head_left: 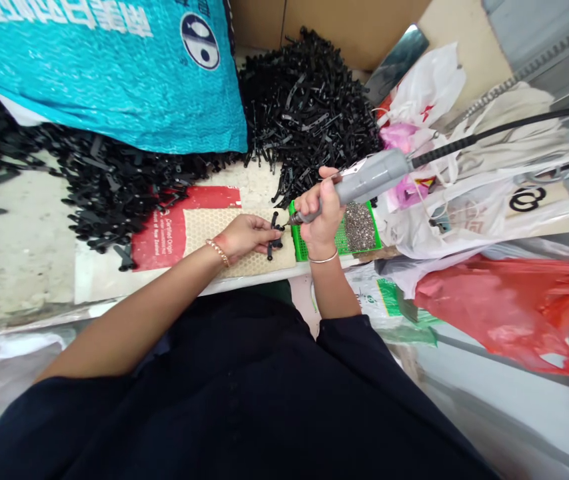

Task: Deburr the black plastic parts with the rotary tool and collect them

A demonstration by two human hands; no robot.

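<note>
My right hand (322, 217) is wrapped round a grey electric screwdriver (372, 177), its bit pointing left and down. Fingers and thumb of my left hand (247, 237) pinch a small black plastic part (275, 240) over a cream honeycomb-patterned mat (204, 230). The screwdriver's tip is right beside this part; whether it touches cannot be made out. Behind my right hand lies a green tray (298, 243) with many small metal screws (359, 227) in its right portion.
Black plastic parts (309, 100) form a large heap at the back, spreading left under a blue sack (114, 80). Red printed card (164, 233) lies by the mat. Plastic bags (504, 300) crowd the right side. The screwdriver's black cable (504, 127) runs off right.
</note>
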